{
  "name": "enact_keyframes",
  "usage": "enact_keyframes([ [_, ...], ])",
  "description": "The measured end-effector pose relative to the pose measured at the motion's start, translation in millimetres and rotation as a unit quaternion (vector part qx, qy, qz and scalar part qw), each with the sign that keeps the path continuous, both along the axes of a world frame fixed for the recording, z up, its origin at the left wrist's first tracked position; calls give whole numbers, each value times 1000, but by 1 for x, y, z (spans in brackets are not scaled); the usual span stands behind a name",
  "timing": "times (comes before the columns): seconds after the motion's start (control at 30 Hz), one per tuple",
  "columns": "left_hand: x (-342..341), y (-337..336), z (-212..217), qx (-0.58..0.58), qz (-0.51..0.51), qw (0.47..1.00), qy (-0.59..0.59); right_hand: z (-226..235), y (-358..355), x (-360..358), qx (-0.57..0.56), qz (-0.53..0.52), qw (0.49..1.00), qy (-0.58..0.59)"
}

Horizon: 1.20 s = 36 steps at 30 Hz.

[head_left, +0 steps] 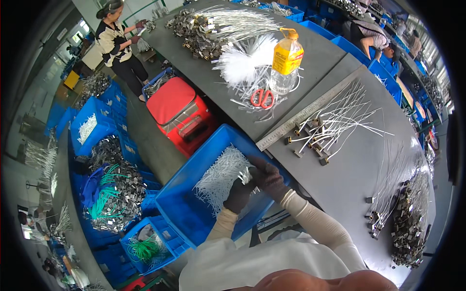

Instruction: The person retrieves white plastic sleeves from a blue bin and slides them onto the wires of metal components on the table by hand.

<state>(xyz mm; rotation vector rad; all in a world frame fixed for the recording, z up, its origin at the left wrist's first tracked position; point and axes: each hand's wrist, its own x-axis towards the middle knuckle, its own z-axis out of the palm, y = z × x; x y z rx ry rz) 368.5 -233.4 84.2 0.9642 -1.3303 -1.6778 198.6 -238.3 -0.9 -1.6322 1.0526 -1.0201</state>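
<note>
White wires point(221, 177) in blue bin point(194, 203): L hand point(239, 194) & R hand point(268, 178) grip pinching a bundle.

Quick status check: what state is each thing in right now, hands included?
Left hand: gloved, gripping white strips over the bin.
Right hand: gloved, pinching the same strips.
Blue bin: open, partly filled with strips.
Bottle: upright, capped.
Scissors: lying flat.
</note>
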Motion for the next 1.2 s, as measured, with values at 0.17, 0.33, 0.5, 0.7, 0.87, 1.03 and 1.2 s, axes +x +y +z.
enact_keyframes([
  [0.17,-15,2,3,-77,-16,988,-132,137,-25,4,-195,111,962,153],
  [0.33,-44,3,11,-200,-36,965,-163,156,-9,-21,-102,110,978,142],
  [0.5,-88,-13,15,-23,-217,976,-2,150,3,-60,-124,65,976,165],
  [0.7,-230,22,-64,-751,-40,563,-341,213,73,-147,-314,-202,837,401],
  [0.87,-327,91,-87,-696,-107,544,-456,141,133,-226,-211,-338,838,372],
  [1.03,-328,70,-70,-584,-280,738,-187,134,150,-250,-221,-334,855,330],
  [1.2,-357,71,-39,-661,-233,577,-419,122,156,-282,-212,-309,834,404],
])
